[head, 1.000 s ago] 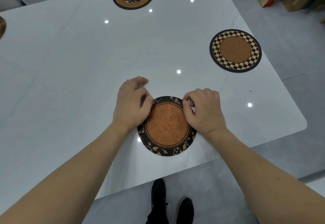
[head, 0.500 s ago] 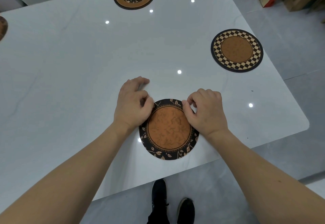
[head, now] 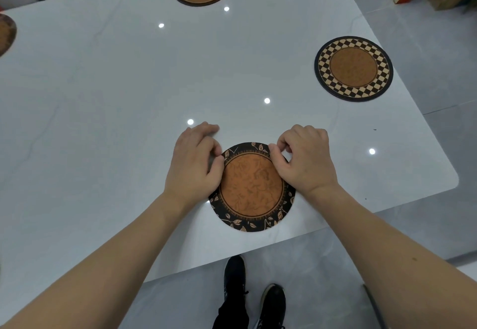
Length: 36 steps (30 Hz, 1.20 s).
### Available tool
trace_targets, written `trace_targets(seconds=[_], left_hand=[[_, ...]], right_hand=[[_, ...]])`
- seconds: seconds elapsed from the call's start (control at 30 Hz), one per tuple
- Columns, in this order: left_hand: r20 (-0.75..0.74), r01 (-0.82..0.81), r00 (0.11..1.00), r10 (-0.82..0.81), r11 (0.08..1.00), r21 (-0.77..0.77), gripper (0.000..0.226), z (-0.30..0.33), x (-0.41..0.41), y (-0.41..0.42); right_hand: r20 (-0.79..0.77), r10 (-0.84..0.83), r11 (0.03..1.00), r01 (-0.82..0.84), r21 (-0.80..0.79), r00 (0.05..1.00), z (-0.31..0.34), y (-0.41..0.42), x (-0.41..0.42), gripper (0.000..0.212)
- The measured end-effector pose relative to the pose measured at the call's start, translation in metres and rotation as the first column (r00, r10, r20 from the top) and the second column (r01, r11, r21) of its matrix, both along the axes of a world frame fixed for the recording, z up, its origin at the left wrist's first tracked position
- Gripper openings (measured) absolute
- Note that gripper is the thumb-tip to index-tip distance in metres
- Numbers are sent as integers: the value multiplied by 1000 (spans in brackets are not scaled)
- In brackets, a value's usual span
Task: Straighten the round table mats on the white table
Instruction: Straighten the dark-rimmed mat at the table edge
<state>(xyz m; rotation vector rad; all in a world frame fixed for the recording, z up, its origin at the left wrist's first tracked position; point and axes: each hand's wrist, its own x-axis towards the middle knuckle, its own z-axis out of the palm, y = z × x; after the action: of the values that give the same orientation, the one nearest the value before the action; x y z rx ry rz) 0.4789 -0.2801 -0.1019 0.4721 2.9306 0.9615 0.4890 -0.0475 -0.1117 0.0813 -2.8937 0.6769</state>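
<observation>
Both hands, left [head: 196, 166] and right [head: 304, 163], pinch the near mat's [head: 251, 189] far rim; small, even turns should square it to the table [head: 103, 96] edge.

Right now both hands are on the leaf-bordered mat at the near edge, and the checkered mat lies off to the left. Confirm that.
Not quite. The head view shows the left hand and right hand on the leaf-bordered mat at the near edge, but the checkered mat lies off to the right, not the left.
</observation>
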Motion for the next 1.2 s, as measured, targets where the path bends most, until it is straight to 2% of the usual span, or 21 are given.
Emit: trace_targets(seconds=[0.37,0.7,1.2], left_hand=[[-9,46,999,-46,999,-17,1,-1,-2,-2],[-5,80,997,-80,997,-18,9,-1,-3,-4],[-4,92,996,-92,995,-46,13,1,-2,-3]], right_hand=[[-3,15,1000,-15,9,1000,1,1,0,32],[-6,27,1000,-27,15,1000,-2,1,0,39],[-53,48,999,-46,22,997,-1,0,1,37]])
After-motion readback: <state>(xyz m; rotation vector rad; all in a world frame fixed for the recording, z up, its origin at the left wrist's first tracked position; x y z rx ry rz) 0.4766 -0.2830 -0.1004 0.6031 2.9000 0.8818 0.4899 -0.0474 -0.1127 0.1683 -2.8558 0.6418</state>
